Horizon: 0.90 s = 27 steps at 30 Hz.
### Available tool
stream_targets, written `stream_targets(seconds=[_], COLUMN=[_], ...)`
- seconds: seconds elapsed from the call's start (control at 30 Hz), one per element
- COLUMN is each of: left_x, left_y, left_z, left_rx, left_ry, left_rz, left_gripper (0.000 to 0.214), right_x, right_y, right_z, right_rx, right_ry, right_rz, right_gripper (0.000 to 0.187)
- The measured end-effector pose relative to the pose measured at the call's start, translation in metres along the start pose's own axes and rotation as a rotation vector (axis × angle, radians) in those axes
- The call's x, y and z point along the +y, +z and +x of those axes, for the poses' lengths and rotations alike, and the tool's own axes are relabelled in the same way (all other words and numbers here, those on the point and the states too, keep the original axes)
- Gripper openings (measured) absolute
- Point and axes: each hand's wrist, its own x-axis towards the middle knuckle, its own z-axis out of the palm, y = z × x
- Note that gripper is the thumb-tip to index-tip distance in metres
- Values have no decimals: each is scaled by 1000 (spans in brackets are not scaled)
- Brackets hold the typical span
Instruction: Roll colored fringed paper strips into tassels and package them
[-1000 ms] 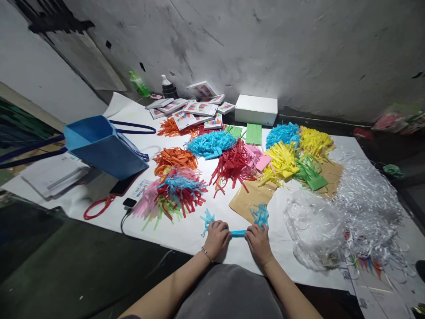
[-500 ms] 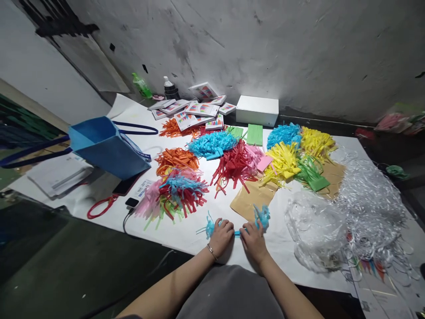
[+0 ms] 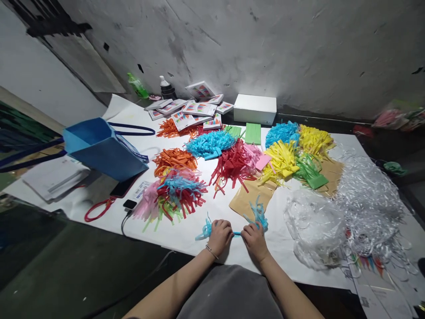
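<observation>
My left hand (image 3: pixel 219 236) and my right hand (image 3: pixel 254 240) both grip one light blue fringed paper tassel (image 3: pixel 258 215) low on the white sheet (image 3: pixel 186 232). The fingers of each hand are curled round its rolled middle, knuckles close together. Blue fringe sticks out past each hand, to the left and up to the right. A thin bracelet shows on my left wrist. A mixed pile of pink, blue, red and green tassels (image 3: pixel 174 192) lies just up and left of my hands.
Heaps of orange (image 3: pixel 174 158), blue (image 3: pixel 210 144), red (image 3: pixel 232 166), yellow (image 3: pixel 282 160) and green (image 3: pixel 308 170) fringed paper cover the sheet. A blue bag (image 3: pixel 102 148) stands left, a white box (image 3: pixel 255 109) by the wall, clear plastic and silver strips (image 3: pixel 358 208) right, a brown envelope (image 3: pixel 249 197) ahead.
My hands have slid toward each other along the blue tassel, so its rolled middle is now almost hidden between them. The fringe ends have bunched closer.
</observation>
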Motion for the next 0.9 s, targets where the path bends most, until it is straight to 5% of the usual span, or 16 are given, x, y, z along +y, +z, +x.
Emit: stream_targets(seconds=[0.43, 0.63, 0.9], left_x=[15, 6, -10], left_y=[-7, -6, 13], left_z=[22, 23, -4], left_rx=[-90, -146, 80], left_ry=[-164, -26, 305], left_rz=[144, 131, 204], left_gripper=[15, 14, 11], right_x=[-13, -13, -2], right_y=[-8, -7, 4], right_z=[-4, -10, -20], right_rx=[137, 125, 143], right_ry=[392, 357, 124], right_rz=[100, 101, 32], right_gripper=[21, 16, 11])
